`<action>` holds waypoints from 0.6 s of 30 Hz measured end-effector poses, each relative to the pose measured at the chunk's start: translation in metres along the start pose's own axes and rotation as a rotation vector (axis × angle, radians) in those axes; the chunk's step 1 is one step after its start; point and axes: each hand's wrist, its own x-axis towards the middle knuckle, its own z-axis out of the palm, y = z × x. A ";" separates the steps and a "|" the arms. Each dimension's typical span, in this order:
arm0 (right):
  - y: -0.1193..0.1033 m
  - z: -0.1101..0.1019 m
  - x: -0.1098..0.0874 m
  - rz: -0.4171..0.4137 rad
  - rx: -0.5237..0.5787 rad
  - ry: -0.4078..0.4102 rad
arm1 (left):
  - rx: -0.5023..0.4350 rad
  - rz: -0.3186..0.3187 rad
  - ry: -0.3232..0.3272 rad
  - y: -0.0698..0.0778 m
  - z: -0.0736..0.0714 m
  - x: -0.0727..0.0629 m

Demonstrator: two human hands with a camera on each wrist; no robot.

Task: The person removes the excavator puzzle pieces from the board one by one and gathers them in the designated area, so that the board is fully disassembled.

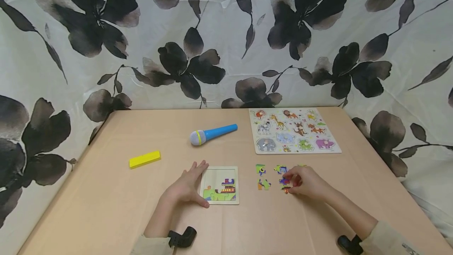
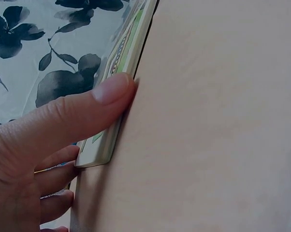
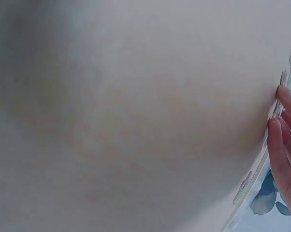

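On the table lies a small square puzzle tray (image 1: 219, 171) with several joined pieces along its bottom and right, forming part of a colourful picture. My left hand (image 1: 187, 186) holds the tray by its left side, thumb at the near corner and fingers toward the far corner. In the left wrist view the thumb (image 2: 114, 89) presses on the tray's edge (image 2: 104, 154). Right of the tray, my right hand (image 1: 306, 183) has thumb and fingertips at a purple and red puzzle piece (image 1: 284, 182), partly hidden by them. Loose puzzle pieces (image 1: 263, 184) lie nearby.
A blue toy microphone (image 1: 219, 131) lies behind the tray, and a yellow block (image 1: 144, 159) to its left. At the back right is an animal puzzle board (image 1: 297, 149). A floral cloth (image 1: 233, 23) hangs behind the table (image 1: 106, 207).
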 end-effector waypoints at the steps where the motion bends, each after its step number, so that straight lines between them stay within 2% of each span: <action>1: 0.000 0.000 0.000 -0.001 0.003 0.001 | 0.001 -0.003 -0.001 0.000 0.000 0.000; 7: -0.001 0.000 -0.001 0.012 0.003 0.007 | -0.002 -0.013 0.003 0.001 -0.001 -0.001; 10: -0.003 0.001 -0.001 -0.014 -0.005 0.017 | -0.006 -0.011 0.002 0.002 -0.001 -0.001; 14: -0.012 0.003 0.002 -0.049 0.004 0.027 | -0.007 -0.010 0.001 0.003 -0.002 -0.002; 18: -0.025 0.008 0.009 -0.045 0.038 0.023 | -0.008 -0.011 0.002 0.003 -0.002 -0.002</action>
